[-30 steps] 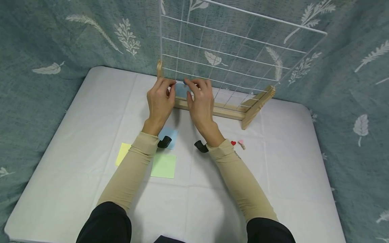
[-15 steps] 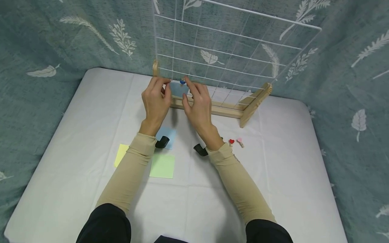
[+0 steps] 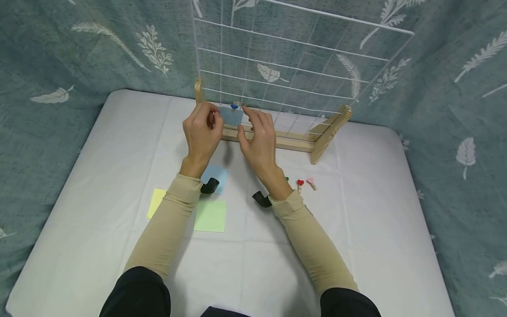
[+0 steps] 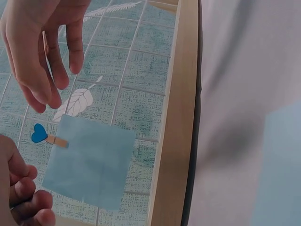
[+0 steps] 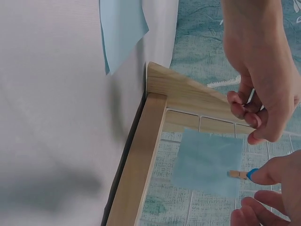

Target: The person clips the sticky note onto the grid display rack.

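A light blue paper square lies against the lower left of a white wire grid. A mini clothespin with a blue heart is clipped on its upper edge. To the left of the paper is my left hand, fingers loosely curled with nothing in them. My right hand is at the paper's right, thumb and forefinger apart. Its thumb overlaps the blue heart in the right wrist view, while the left wrist view shows a gap between that hand and the clothespin.
The grid stands in a wooden base near the table's back edge. Loose on the white cloth lie blue, green and yellow paper squares. Heart clothespins, red, pink and a partly hidden green one, lie by my right wrist.
My right fingers have come away from the blue-heart clothespin, which now shows on the paper. My left hand has drawn slightly off the paper's left edge. The head view has shifted a little.
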`<act>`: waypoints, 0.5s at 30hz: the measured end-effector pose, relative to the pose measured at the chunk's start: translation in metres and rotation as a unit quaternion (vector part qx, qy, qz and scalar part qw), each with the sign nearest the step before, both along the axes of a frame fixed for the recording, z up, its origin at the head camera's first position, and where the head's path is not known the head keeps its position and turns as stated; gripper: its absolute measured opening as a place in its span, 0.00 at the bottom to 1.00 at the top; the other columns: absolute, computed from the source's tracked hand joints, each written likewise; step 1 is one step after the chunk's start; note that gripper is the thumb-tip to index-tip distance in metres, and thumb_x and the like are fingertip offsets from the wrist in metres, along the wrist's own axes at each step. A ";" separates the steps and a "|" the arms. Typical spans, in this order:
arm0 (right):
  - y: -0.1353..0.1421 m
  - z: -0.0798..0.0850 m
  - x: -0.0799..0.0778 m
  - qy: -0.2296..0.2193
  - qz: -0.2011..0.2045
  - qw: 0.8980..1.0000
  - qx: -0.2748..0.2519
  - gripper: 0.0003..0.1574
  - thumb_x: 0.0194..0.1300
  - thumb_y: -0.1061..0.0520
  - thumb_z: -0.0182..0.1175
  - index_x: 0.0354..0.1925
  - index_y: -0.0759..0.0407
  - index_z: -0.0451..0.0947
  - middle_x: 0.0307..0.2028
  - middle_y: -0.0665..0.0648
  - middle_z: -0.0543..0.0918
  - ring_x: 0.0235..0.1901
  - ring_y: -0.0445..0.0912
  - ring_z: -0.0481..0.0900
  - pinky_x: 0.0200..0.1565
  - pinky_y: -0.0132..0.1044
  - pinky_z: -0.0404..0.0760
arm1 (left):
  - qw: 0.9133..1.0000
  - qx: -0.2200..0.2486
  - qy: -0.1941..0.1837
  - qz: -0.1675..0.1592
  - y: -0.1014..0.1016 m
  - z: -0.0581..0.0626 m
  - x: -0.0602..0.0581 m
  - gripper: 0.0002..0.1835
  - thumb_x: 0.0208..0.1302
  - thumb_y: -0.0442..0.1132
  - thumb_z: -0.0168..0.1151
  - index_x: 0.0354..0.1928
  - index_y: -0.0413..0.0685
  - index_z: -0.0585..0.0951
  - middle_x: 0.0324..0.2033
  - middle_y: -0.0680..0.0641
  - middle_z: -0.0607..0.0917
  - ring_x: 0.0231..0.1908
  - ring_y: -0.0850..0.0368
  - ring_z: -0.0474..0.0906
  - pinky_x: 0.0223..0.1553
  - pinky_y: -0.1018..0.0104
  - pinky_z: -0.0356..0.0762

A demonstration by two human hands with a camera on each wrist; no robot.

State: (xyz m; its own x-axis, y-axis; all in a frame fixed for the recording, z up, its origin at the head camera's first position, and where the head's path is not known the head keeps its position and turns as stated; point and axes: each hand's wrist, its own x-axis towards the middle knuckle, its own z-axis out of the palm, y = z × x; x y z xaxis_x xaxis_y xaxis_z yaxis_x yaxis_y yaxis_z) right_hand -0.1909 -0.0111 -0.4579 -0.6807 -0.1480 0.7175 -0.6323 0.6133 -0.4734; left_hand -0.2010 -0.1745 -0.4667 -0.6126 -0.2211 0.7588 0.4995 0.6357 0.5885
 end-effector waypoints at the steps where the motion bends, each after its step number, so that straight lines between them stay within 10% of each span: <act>1: 0.001 0.000 0.001 -0.003 -0.001 1.000 0.000 0.26 0.65 0.66 0.68 0.61 0.64 0.82 0.52 0.62 0.87 0.46 0.55 0.78 0.44 0.40 0.80 | 1.000 -0.001 -0.001 -0.001 0.000 0.000 0.000 0.06 0.66 0.28 0.58 0.32 0.36 0.83 0.21 0.42 0.77 0.19 0.51 0.73 0.24 0.58 0.71; 15: 0.009 -0.002 0.007 -0.041 -0.003 0.999 -0.008 0.21 0.68 0.63 0.67 0.58 0.64 0.84 0.49 0.62 0.88 0.45 0.55 0.79 0.42 0.41 0.80 | 0.999 -0.021 -0.034 -0.018 0.003 -0.001 0.005 0.06 0.66 0.28 0.60 0.35 0.37 0.85 0.24 0.43 0.81 0.20 0.52 0.73 0.25 0.60 0.71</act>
State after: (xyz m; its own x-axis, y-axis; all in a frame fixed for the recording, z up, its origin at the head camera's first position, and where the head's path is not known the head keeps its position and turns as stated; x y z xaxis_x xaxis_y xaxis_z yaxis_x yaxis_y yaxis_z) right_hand -0.1835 -0.0020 -0.4597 -0.7384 -0.1325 0.6612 -0.5873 0.6081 -0.5341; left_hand -0.1963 -0.1711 -0.4680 -0.6700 -0.1670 0.7233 0.4823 0.6428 0.5951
